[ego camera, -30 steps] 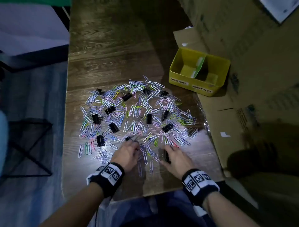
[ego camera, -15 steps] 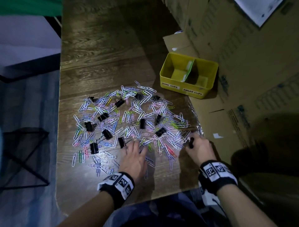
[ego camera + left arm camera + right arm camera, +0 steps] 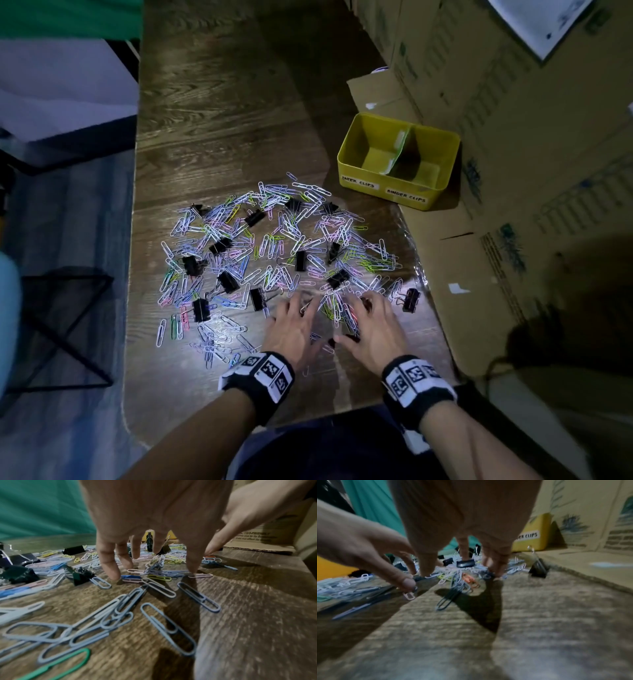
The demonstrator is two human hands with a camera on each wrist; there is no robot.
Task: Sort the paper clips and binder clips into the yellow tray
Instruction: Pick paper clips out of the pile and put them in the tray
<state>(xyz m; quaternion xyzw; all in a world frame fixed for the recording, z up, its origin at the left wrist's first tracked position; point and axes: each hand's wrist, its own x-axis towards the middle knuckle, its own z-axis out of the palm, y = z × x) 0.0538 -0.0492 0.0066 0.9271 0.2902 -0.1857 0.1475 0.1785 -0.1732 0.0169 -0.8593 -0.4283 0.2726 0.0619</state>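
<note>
A wide scatter of coloured paper clips [image 3: 274, 246] mixed with black binder clips [image 3: 227, 281] lies on the dark wooden table. The yellow tray [image 3: 376, 180] stands at the far right, with two compartments labelled for paper clips and binder clips; both look bare. My left hand [image 3: 294, 318] and right hand [image 3: 366, 318] hover side by side over the near edge of the pile. Left fingers [image 3: 109, 566] spread down onto clips. The right thumb [image 3: 406, 582] presses a white paper clip. One binder clip [image 3: 410, 299] stands alone just right of my right hand.
Cardboard boxes [image 3: 513, 154] wall off the right side behind the tray, and a flat cardboard sheet [image 3: 462, 274] lies along the table's right edge. The table's left edge drops to the floor, where a black wire stand [image 3: 61, 325] sits.
My right hand carried a binder clip out to the right, let it go there, and came back left to the pile. The left hand shifted slightly right.
</note>
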